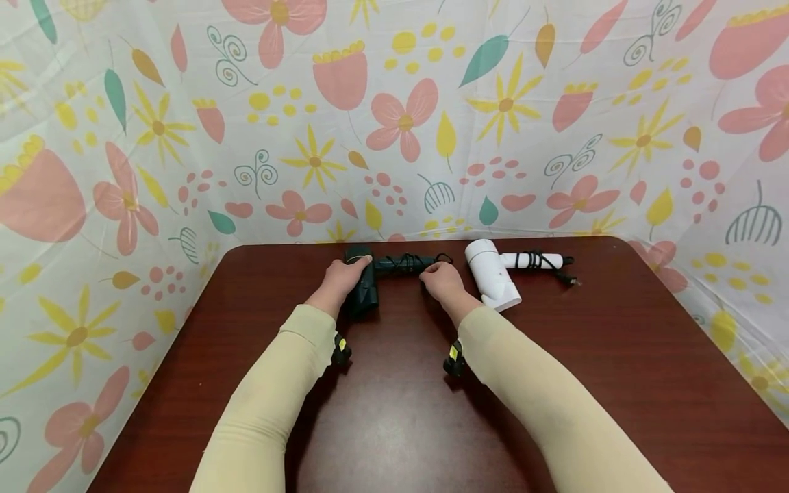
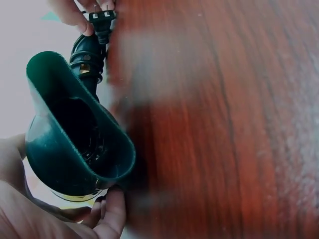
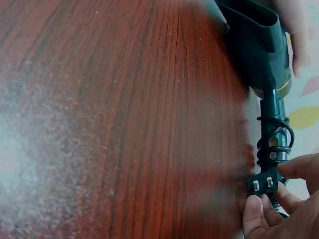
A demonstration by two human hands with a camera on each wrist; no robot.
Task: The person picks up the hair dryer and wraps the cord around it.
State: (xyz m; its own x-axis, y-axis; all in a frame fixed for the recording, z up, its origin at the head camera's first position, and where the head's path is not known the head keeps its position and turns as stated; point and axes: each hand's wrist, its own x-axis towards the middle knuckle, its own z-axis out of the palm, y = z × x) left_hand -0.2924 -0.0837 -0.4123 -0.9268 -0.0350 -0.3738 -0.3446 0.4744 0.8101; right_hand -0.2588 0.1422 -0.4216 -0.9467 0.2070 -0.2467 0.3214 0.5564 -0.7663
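A dark green hair dryer (image 1: 368, 291) lies near the table's back edge, its handle pointing right with a black cord wound round it. My left hand (image 1: 341, 279) grips its barrel from the left, thumb on top. In the left wrist view the wide flat nozzle (image 2: 50, 149) faces the camera. At the far end of the handle my right hand (image 1: 445, 282) pinches the cord's two-pin plug (image 3: 262, 184) between fingers and thumb. The wound cord (image 3: 274, 148) shows up close in the right wrist view.
To the right of my right hand lies a white hair dryer (image 1: 493, 275), its cord wrapped round the handle and its plug sticking out. The dark red wooden table (image 1: 394, 424) ends at a flower-printed curtain (image 1: 394, 137) behind and at both sides.
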